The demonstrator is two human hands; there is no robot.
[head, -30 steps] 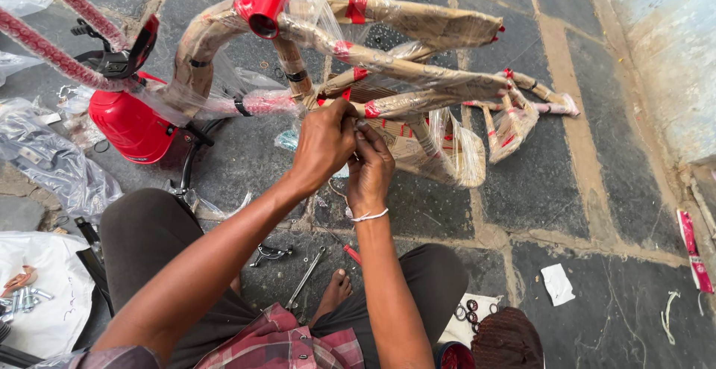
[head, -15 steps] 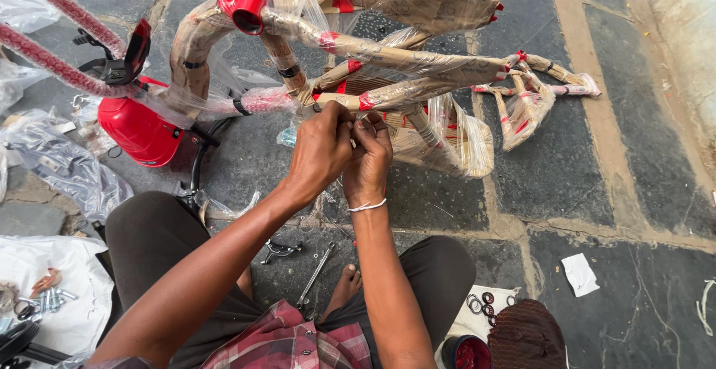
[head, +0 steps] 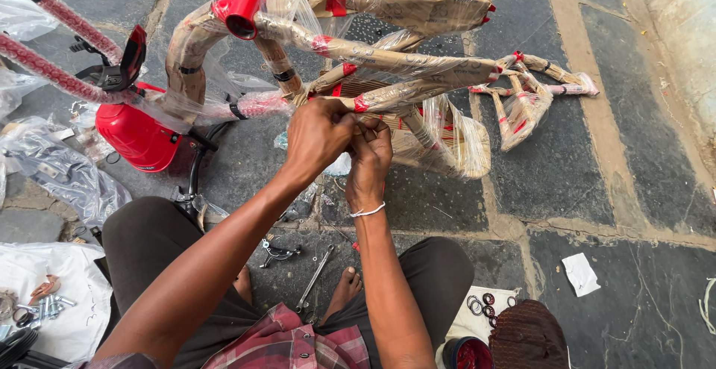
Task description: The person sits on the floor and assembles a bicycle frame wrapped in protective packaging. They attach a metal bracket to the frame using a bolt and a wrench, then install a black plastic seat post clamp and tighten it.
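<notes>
Bike frame (head: 388, 63) lying on stone floor (head: 597, 167), wrapped in cardboard & plastic film. Left hand (head: 319, 136) & right hand (head: 371, 152) pinching together on wrapping mid-tube. Prob. stiff, fairly heavy, film slippery; gripping bare red head tube (head: 242, 9) likely safer.

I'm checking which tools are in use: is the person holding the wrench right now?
No: the wrench lies on the stone floor between the legs, while both hands work at the wrapped bicycle frame.
</notes>
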